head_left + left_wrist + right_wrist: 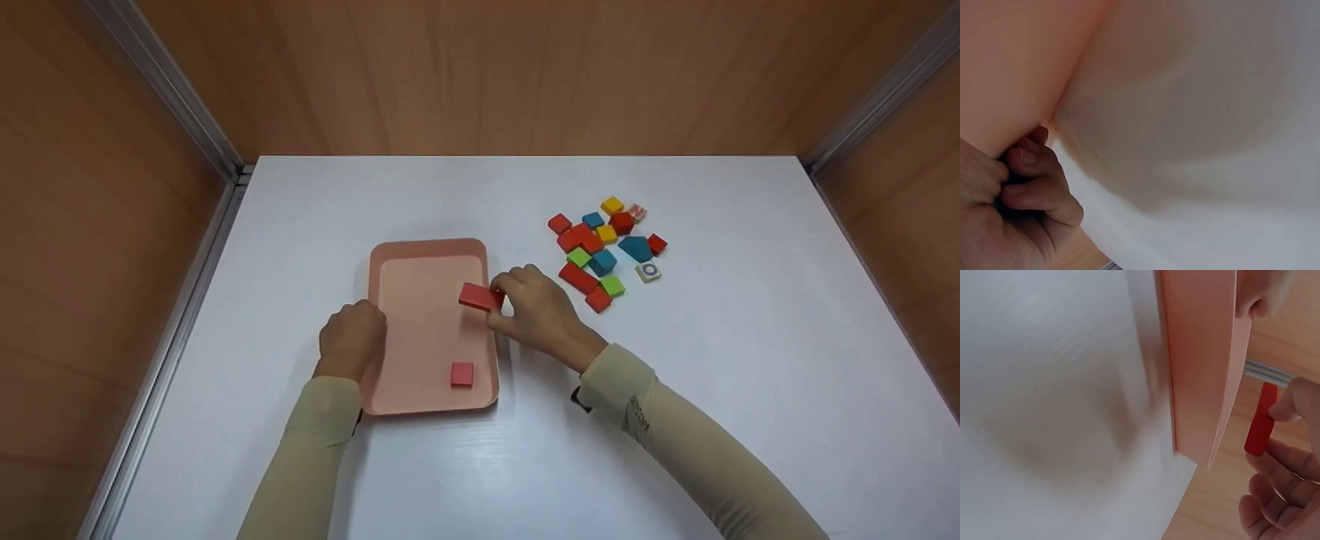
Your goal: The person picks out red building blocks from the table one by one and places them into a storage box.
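In the head view a pink tray (420, 330) lies on the white table. My left hand (351, 339) holds the tray's left rim. The left wrist view shows that hand's (1033, 208) curled fingers against the tray's outer wall (1016, 67). Over the tray's right side, my right hand (536, 309) pinches a red rectangular block (478, 296) between thumb and fingers, raised off the tray floor. The right wrist view shows the same red block (1261, 419) held near the tray wall (1202, 365). A small pinkish-red square block (462, 374) lies inside the tray, lower right.
Right of the tray, several loose blocks lie in a cluster, among them a long red block (579, 278), a blue block (636, 248), a green block (613, 286) and a yellow block (612, 205). A wooden panel (525, 82) stands behind the table, with others at both sides.
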Demonstrator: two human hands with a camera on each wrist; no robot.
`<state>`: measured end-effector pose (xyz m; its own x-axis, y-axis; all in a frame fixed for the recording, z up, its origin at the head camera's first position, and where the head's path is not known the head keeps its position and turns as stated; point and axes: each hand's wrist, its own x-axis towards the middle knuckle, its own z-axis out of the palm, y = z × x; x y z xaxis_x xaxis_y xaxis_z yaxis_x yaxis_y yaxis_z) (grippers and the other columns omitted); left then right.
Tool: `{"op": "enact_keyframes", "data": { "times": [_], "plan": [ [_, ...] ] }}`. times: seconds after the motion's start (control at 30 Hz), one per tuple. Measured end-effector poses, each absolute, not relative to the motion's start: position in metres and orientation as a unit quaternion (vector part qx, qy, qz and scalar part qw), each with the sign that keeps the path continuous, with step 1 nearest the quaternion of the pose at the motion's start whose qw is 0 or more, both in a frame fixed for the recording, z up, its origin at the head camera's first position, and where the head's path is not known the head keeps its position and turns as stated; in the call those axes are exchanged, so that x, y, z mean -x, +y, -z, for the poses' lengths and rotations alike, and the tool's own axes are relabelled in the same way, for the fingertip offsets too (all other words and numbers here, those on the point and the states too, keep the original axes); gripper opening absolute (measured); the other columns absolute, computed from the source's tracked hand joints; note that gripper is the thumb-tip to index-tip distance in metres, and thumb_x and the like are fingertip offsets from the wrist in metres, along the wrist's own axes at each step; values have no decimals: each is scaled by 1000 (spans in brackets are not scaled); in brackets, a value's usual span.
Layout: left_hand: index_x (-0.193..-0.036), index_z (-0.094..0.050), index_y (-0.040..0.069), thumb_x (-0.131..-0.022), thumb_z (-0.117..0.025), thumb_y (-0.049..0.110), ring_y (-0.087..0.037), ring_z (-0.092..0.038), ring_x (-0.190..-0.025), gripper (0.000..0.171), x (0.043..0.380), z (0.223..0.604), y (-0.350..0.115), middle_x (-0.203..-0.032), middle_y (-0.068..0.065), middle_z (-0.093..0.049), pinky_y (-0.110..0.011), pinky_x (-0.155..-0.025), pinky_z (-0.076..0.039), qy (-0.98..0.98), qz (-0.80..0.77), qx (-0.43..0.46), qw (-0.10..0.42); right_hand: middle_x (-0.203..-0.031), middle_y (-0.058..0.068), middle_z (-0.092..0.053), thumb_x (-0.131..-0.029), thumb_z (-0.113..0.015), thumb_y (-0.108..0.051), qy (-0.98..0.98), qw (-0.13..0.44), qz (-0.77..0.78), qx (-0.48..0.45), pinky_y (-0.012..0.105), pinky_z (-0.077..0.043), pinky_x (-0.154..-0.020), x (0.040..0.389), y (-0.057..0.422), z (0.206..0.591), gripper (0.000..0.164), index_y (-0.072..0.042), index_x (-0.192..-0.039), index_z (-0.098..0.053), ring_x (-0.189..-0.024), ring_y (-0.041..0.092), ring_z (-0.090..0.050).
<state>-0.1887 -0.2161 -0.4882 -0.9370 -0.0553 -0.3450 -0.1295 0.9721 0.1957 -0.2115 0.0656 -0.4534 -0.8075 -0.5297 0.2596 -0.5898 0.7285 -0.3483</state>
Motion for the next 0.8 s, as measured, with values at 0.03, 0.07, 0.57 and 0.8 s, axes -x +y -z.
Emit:
{"op": "enact_keyframes", "data": {
  "times": [0.03, 0.07, 0.57, 0.8],
  "plan": [
    [-102, -58, -10, -102, -50, 1, -37, -68, -83, 14, 189, 488, -216, -89, -24, -63, -46, -65, -56, 979, -107, 46, 170, -92, 0, -65, -80, -84, -32, -925, 66, -212, -308, 26, -51, -71, 210, 64, 455, 38, -10, -107, -68, -84, 14, -52],
    [-101, -58, -11, -102, -50, 1, -38, -68, -84, 14, 189, 489, -216, -89, -25, -63, -47, -65, -57, 979, -104, 44, 169, -91, 0, -65, -81, -83, -32, -923, 62, -212, -315, 25, -50, -71, 209, 62, 456, 37, -10, -107, -68, -83, 13, -52],
    [-104, -60, -9, -103, -47, 4, -30, -66, -79, 18, 189, 489, -213, -90, -23, -64, -47, -68, -56, 974, -126, 77, 172, -97, 0, -66, -82, -79, -32, -920, 5, -177, -349, 43, -39, -90, 196, 43, 481, 34, -12, -107, -68, -92, 18, -50],
    [-103, -61, -9, -103, -47, 6, -30, -66, -78, 20, 189, 489, -215, -89, -22, -65, -46, -66, -56, 976, -126, 74, 164, -100, 0, -67, -81, -80, -37, -926, -16, -161, -340, 44, -35, -92, 195, 41, 487, 40, -13, -111, -69, -97, 19, -46]
  ]
}}
